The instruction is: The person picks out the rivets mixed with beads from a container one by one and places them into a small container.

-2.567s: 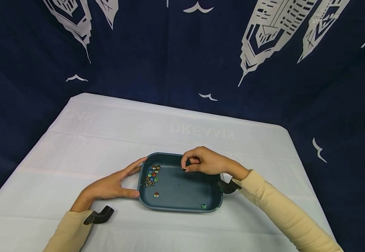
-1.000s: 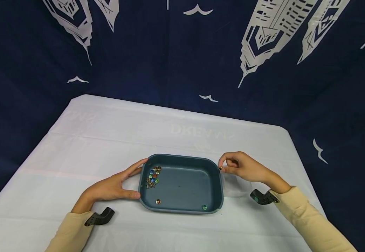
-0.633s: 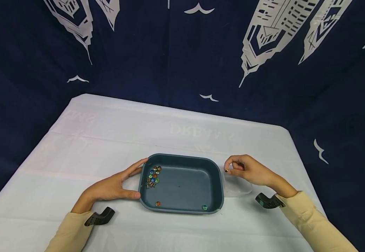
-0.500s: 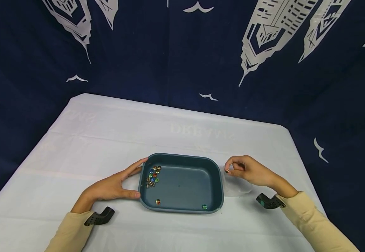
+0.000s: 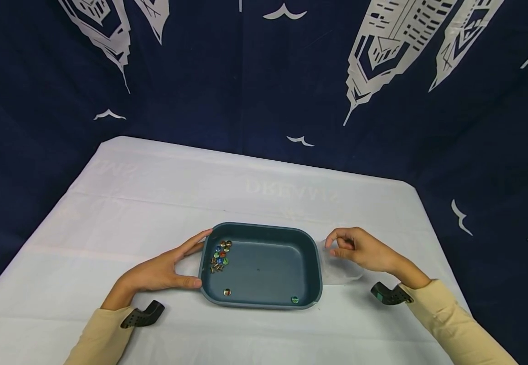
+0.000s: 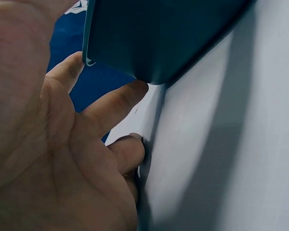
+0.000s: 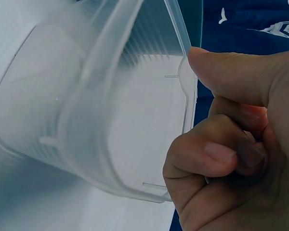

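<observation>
A blue-grey tray stands on the white-covered table. Coloured glass marbles lie clustered at its left end beside small brass-coloured pieces like screws. One reddish marble and one green marble lie apart near the front wall. My left hand touches the tray's left end with spread, fairly straight fingers; the left wrist view shows fingertips against it. Over a clear plastic box right of the tray is my right hand. Its thumb is by the box rim, other fingers curl, and nothing shows between the fingertips.
White cloth covers the table. A dark blue curtain with white building and bird prints hangs behind it. Black wrist devices are worn at both cuffs.
My right hand has moved right from above the tray to the clear box. The small marble-like piece pinched in its fingertips is no longer there. My left hand has stayed on the tray.
</observation>
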`<state>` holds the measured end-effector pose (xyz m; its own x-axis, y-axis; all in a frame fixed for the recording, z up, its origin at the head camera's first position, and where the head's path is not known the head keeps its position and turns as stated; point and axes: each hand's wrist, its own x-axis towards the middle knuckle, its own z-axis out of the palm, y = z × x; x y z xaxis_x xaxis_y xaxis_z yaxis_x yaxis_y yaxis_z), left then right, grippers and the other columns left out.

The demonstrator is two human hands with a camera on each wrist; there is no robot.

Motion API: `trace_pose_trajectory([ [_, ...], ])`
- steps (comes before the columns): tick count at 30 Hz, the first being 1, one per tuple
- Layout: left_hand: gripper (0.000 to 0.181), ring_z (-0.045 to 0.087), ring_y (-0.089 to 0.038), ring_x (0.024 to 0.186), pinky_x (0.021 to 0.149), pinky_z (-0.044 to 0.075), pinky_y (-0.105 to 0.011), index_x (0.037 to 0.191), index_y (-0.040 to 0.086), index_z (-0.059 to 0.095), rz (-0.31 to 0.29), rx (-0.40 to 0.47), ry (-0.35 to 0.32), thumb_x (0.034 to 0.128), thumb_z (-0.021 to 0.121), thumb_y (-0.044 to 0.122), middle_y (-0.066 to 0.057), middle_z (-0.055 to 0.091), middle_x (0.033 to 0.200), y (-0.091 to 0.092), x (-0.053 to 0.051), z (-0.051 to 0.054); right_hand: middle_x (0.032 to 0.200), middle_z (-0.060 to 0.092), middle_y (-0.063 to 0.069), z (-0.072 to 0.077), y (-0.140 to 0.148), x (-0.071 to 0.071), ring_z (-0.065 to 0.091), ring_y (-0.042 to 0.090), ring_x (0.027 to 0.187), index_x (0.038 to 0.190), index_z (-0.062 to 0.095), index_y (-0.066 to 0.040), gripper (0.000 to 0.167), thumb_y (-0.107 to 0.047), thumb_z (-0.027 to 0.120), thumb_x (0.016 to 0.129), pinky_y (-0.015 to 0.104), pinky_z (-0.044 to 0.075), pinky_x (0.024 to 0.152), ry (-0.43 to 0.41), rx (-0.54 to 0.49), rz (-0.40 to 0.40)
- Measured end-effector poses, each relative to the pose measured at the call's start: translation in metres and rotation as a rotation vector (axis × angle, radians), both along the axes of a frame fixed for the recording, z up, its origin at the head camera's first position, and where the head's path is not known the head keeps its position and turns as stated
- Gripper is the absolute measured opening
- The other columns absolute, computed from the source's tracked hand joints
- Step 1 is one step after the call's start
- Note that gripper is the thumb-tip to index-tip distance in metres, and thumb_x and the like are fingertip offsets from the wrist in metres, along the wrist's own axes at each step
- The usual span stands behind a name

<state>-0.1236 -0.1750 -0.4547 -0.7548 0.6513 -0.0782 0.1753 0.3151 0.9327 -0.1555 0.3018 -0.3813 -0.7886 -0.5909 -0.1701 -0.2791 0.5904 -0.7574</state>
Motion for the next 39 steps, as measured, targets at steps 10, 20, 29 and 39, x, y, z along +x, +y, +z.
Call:
trace_pose_trajectory([
  [10, 0.104, 0.017, -0.041, 0.152, 0.111, 0.012, -0.078, 0.161, 0.037, 0.012, -0.003, 0.009, -0.009, 0.0849, 0.082, 0.024, -0.011, 0.034, 0.162, 0.000, 0.000, 0.000, 0.066, 0.029, -0.008, 0.003, -0.003, -0.001, 0.028, 0.001, 0.058, 0.106, 0.067, -0.002, 0.017, -0.014, 0.070, 0.094, 0.022, 0.050, 0.075, 0.025, 0.001, -0.011],
  [20, 0.104, 0.016, -0.040, 0.153, 0.112, 0.011, -0.077, 0.161, 0.037, 0.013, -0.011, 0.020, -0.018, 0.0848, 0.082, 0.023, -0.011, 0.034, 0.162, 0.001, -0.001, 0.003, 0.065, 0.028, -0.005, 0.003, -0.008, -0.003, 0.026, 0.001, 0.057, 0.105, 0.068, -0.007, 0.013, -0.014, 0.070, 0.094, 0.022, 0.048, 0.074, 0.032, 0.001, 0.000],
  [29, 0.104, 0.017, -0.040, 0.153, 0.112, 0.012, -0.076, 0.161, 0.037, 0.012, -0.003, 0.014, -0.014, 0.0846, 0.082, 0.025, -0.011, 0.034, 0.162, 0.000, 0.000, 0.002, 0.067, 0.027, -0.008, 0.011, -0.017, -0.006, 0.026, 0.002, 0.058, 0.105, 0.069, -0.011, 0.011, -0.013, 0.071, 0.094, 0.022, 0.041, 0.065, 0.062, 0.010, -0.015],
  [39, 0.104, 0.017, -0.040, 0.152, 0.111, 0.012, -0.078, 0.161, 0.035, 0.013, -0.006, 0.029, -0.006, 0.0846, 0.082, 0.024, -0.011, 0.034, 0.162, 0.001, 0.000, 0.001, 0.064, 0.028, -0.006, 0.011, -0.031, -0.009, 0.026, 0.002, 0.054, 0.107, 0.069, -0.006, 0.017, -0.017, 0.071, 0.094, 0.021, 0.040, 0.060, 0.032, -0.031, 0.013],
])
